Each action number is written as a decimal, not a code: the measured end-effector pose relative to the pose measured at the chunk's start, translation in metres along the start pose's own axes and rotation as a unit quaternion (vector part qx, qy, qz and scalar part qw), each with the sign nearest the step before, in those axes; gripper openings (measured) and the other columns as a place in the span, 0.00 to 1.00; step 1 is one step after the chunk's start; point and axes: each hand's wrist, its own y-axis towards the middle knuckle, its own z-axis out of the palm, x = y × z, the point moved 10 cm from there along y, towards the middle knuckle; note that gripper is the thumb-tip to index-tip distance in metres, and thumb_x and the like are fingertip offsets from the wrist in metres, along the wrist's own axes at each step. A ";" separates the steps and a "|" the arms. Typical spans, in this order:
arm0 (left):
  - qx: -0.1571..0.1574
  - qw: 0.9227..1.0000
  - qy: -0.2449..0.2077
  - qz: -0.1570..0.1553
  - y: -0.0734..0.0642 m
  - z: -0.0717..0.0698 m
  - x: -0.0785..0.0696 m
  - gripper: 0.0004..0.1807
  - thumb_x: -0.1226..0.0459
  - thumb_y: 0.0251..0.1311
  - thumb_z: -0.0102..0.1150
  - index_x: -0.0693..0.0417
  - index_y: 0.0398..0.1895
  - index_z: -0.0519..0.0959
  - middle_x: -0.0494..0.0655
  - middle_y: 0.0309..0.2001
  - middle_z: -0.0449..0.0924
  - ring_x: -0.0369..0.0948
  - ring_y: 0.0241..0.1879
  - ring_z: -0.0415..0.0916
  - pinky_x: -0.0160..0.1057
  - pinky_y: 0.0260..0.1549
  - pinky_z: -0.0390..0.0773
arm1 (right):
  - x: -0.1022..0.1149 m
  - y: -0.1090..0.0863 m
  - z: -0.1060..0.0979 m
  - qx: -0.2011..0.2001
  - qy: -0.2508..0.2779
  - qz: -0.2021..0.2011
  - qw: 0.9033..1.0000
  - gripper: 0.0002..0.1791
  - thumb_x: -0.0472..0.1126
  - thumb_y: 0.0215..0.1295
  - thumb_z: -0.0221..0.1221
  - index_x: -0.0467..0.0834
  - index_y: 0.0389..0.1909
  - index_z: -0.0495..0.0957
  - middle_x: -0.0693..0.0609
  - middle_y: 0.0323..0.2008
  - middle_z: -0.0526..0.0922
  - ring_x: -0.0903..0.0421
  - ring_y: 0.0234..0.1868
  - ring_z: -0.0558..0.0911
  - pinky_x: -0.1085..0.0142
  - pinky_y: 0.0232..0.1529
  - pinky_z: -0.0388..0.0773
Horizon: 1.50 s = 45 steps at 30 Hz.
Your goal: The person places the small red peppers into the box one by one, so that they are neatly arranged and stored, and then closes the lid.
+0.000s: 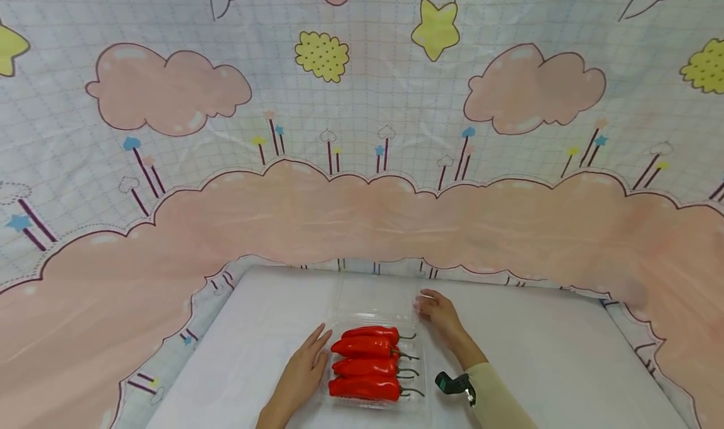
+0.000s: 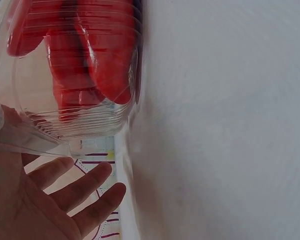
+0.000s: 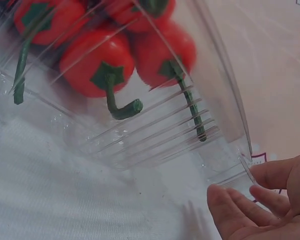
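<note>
Several red peppers with green stems lie side by side in a clear plastic clamshell container, stems to the right. Its see-through lid is folded back flat, away from the person. My left hand is at the container's left side, fingers extended; in the left wrist view its thumb shows through the plastic rim and the other fingers are spread below. My right hand is at the far right corner beside the lid. In the right wrist view its loosely bent fingers and thumb are right at the clear rim.
A white tabletop lies under the container. Behind and around it hangs a printed cloth with clouds and stars. A dark device is strapped at the right wrist, close to the container's right side.
</note>
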 end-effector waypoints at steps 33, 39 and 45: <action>-0.004 1.000 0.003 -0.001 0.008 0.000 -0.001 0.23 0.65 0.69 0.51 0.53 0.67 0.73 0.50 0.72 0.66 0.52 0.63 0.74 0.58 0.61 0.73 | 0.034 -0.001 -0.005 -0.012 0.057 -0.038 0.998 0.23 0.26 0.66 0.54 0.32 0.63 0.67 0.31 0.63 0.73 0.55 0.53 0.83 0.62 0.54 0.82; -0.001 1.000 0.000 -0.004 0.008 -0.001 -0.001 0.23 0.65 0.69 0.51 0.53 0.67 0.73 0.50 0.72 0.66 0.53 0.65 0.72 0.58 0.61 0.73 | 0.040 -0.004 -0.005 -0.009 0.060 -0.044 0.997 0.22 0.25 0.66 0.53 0.32 0.61 0.68 0.31 0.63 0.72 0.47 0.57 0.82 0.70 0.50 0.82; 0.009 1.000 0.002 -0.011 0.004 0.003 0.003 0.23 0.65 0.69 0.51 0.54 0.66 0.73 0.51 0.72 0.66 0.53 0.65 0.72 0.59 0.61 0.73 | 0.035 -0.009 -0.005 -0.007 0.072 -0.044 0.996 0.22 0.24 0.66 0.52 0.30 0.61 0.67 0.31 0.62 0.73 0.46 0.59 0.81 0.71 0.50 0.81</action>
